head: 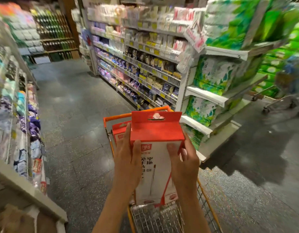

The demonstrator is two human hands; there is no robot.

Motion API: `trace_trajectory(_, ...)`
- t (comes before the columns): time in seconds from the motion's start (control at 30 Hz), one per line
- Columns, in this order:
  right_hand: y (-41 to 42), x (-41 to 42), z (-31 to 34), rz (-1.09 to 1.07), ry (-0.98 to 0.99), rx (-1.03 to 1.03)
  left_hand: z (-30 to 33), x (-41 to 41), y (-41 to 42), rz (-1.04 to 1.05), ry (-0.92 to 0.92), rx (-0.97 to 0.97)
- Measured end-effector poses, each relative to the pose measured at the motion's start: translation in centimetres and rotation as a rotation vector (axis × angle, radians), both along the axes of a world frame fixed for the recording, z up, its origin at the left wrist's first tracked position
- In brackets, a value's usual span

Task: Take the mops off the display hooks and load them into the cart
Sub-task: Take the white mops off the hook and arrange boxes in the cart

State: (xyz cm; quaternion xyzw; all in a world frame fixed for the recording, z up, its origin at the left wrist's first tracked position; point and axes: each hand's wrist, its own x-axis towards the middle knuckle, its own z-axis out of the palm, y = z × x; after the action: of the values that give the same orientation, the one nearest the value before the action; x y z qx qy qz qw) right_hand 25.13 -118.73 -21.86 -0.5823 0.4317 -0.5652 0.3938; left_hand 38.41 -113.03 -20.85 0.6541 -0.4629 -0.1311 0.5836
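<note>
seen from head height, looking down a supermarket aisle. held upright in both hands: a tall red-and-white mop box (pixel 155 158) with a hang-hole tab on top, lower end already down inside the orange wire cart (pixel 164 217). left hand (pixel 128 162) wrapped around the box's left edge, thumb across the front, fingers curled behind. right hand (pixel 184 163) gripping the right edge, thumb pressed on the front face, other fingers bent around the side. tucked just behind, toward the cart's far left corner: a second red mop box (pixel 119 132), also standing on end. shelves of packaged goods (pixel 142 64) along the aisle; green-wrapped tissue packs (pixel 214 76) stacked on the end shelf right beside the cart. grey stone floor (pixel 74 105). display hooks not visible here.

likely step: lowering this box into the basket beside the first. possible trouble: tall, top-heavy box tipping over the rim if released before its base sits flat; knocking the standing box sideways; bottom corner snagging in the wire mesh; cart rolling away, with neither hand on the handle.
</note>
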Motion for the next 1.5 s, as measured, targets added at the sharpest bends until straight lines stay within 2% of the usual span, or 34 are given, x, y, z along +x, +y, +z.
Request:
trace_trajectory(0.1, 1.6, -3.3, 0.9, 0.022, -0.05, -0.007, 1.2, -3.0, 1.4, -0.127, 0.076, -0.075)
trace_trajectory(0.27, 4.3, -8.6, 2.8, 0.004, -0.015, -0.184, 3.4, -7.4, 4.0, -0.295, 0.106, -0.14)
trace_trajectory(0.37, 5.5, -11.6, 3.8, -0.008, 0.003, -0.232, 4.7, -9.8, 5.0, -0.361, 0.071, -0.186)
trace_trajectory(0.5, 7.1, -14.8, 6.0, -0.043, -0.01, -0.316, 6.9, -12.0, 5.5, -0.467, 0.14, -0.237)
trace_trajectory(0.6, 8.2, -16.8, 8.1, -0.095, 0.002, -0.357, 8.6, -13.3, 5.3, -0.53, 0.092, -0.26)
trace_trajectory(0.87, 11.9, -20.1, 13.2, -0.352, 0.048, -0.439, 13.6, -17.2, 5.1, -0.67, 0.061, -0.452)
trace_trajectory(1.0, 14.5, -20.7, 14.5, -0.493, 0.056, -0.476, 14.7, -18.1, 5.1, -0.775, 0.063, -0.416)
trace_trajectory(1.23, 20.4, -20.6, 14.5, -0.793, 0.168, -0.445, 14.1, -19.1, 7.4, -1.122, 0.141, -0.411)
trace_trajectory(1.5, 30.3, -18.6, 14.9, -1.091, 0.252, -0.364, 13.0, -21.2, 12.9, -1.274, 0.176, -0.429)
